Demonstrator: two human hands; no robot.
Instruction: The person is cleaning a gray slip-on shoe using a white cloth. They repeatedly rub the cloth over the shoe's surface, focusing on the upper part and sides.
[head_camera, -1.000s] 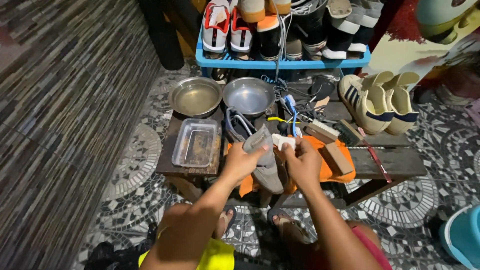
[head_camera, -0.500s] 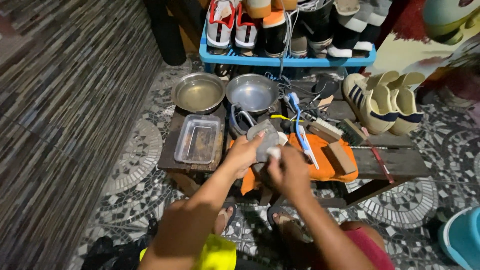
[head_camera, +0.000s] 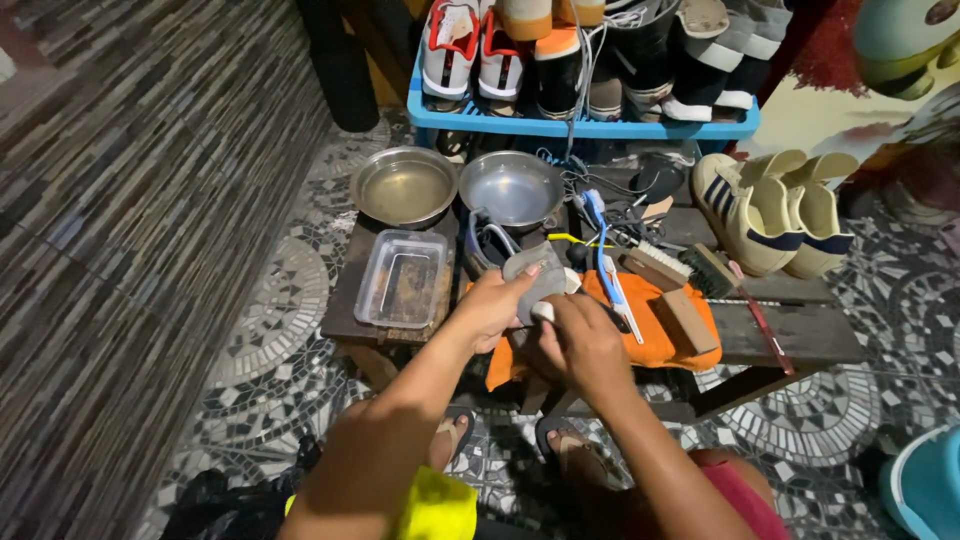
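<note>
- The left hand (head_camera: 492, 305) is gripping a grey shoe (head_camera: 535, 275), fingers clamped over its upper, holding it above the orange cloth (head_camera: 655, 335) on the bench (head_camera: 800, 335).
- The right hand (head_camera: 580, 340) is closed around a small white piece (head_camera: 543, 311), pressing it against the shoe's side; what the piece is cannot be told.
- Doing this well probably means keeping the left grip firm so the shoe is not twisting under the rubbing.
- Short, even strokes would suit the soft upper better than hard scrubbing.
- Working over the cloth is keeping dirt off the bench.
- The bowl of water (head_camera: 403, 187), tub (head_camera: 403, 278) and brushes (head_camera: 665, 268) are lying within reach.
</note>
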